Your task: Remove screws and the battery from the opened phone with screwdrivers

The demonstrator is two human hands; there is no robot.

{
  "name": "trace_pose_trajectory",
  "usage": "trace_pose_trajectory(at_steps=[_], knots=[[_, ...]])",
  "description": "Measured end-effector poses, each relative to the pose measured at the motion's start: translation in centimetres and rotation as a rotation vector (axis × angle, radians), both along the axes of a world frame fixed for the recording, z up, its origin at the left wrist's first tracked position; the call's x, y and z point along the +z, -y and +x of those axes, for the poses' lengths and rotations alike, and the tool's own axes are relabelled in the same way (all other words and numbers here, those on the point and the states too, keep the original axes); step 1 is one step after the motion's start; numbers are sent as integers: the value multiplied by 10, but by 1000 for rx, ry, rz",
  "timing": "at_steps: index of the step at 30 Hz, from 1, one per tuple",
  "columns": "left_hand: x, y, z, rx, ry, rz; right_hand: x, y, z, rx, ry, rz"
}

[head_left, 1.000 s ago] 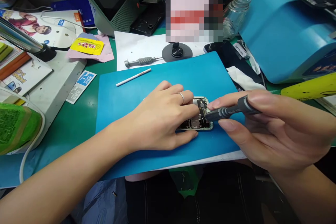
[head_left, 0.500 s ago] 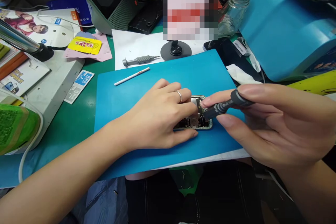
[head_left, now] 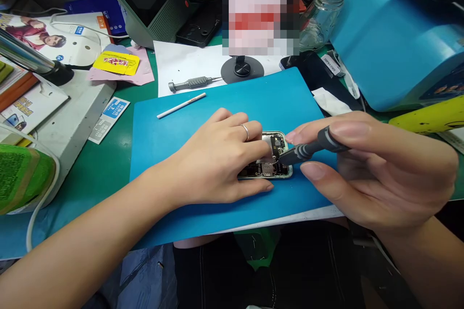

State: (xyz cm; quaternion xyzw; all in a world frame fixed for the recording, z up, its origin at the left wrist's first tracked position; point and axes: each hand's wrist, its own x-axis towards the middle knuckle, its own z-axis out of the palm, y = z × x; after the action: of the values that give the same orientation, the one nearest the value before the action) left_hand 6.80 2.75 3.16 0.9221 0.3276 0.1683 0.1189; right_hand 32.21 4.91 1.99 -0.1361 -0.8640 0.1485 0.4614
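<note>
Opened phone [head_left: 276, 144] lies flat on the blue mat [head_left: 174, 154], just right of the frame's centre; its long axis runs left to right, and only its right end shows, circuit boards facing up, the rest hidden beneath the left hand [head_left: 221, 164]; that hand grasps the phone from above, fingers laid across its top and the thumb pressed along its near edge, a ring [head_left: 245, 130] on one finger; the right hand [head_left: 373, 169], at centre right, pinches a dark screwdriver [head_left: 308, 147] between thumb and fingers; the tool's long axis runs from right to left, sloping slightly downward, and its tip points left into the phone's exposed interior, touching or nearly touching the board; towards the upper left of the mat lies a white stick [head_left: 181, 105], slanted; beyond the mat's far edge a grey screwdriver [head_left: 192, 83] rests on white paper, tip to the right; a glass jar [head_left: 321, 14] stands at upper right.
</note>
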Motion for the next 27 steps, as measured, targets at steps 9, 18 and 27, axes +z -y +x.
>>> trace_pose_trajectory(at_steps=[9,18,27], knots=[[0,0,0,-1,-6,15,-1,4,0,-18,-11,-123],[1,-1,-2,3,-12,32,-5,1,2,-27,-1,-107],[2,-1,-3,3,-24,31,0,5,-6,-111,-42,-129]])
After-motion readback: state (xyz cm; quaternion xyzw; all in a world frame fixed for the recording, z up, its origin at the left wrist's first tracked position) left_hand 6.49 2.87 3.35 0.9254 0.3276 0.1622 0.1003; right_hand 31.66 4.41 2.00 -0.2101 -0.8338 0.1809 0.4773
